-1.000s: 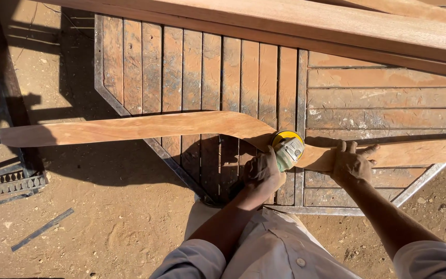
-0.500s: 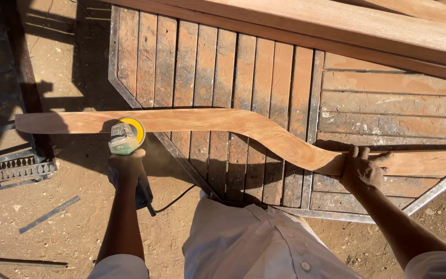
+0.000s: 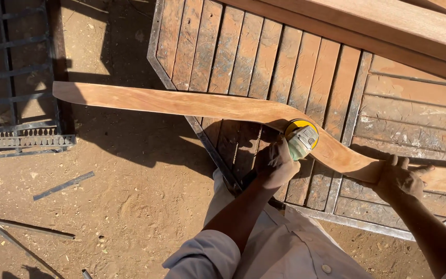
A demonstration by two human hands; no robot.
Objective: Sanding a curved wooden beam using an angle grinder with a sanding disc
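A sunlit yard of packed reddish dirt point(image 3: 130, 206) is the setting, with a slatted wooden panel in a metal frame point(image 3: 264, 62) lying flat as a work surface.

The left hand point(image 3: 277, 165) is closed around the body of a handheld angle grinder point(image 3: 301, 138), whose yellow-edged sanding disc is pressed to the near edge of a long curved wooden plank point(image 3: 181, 103), right at the bend where the plank dips. The right hand point(image 3: 398, 178) lies spread and flat on the plank's lower right stretch, fingers splayed, pinning it to the panel rather than gripping it.

The plank runs from over the dirt at far left, across the panel, to beyond the right hand. Its long left stretch looks smooth and evenly pale, which suggests it has been sanded; the bend is in hand, and the part under and beyond the right hand seems left to do.

Further out, heavy timber beams point(image 3: 388, 26) cross the top right, an ornamental metal grille point(image 3: 11, 103) lies at left, and loose metal bars point(image 3: 63, 185) rest on the dirt.
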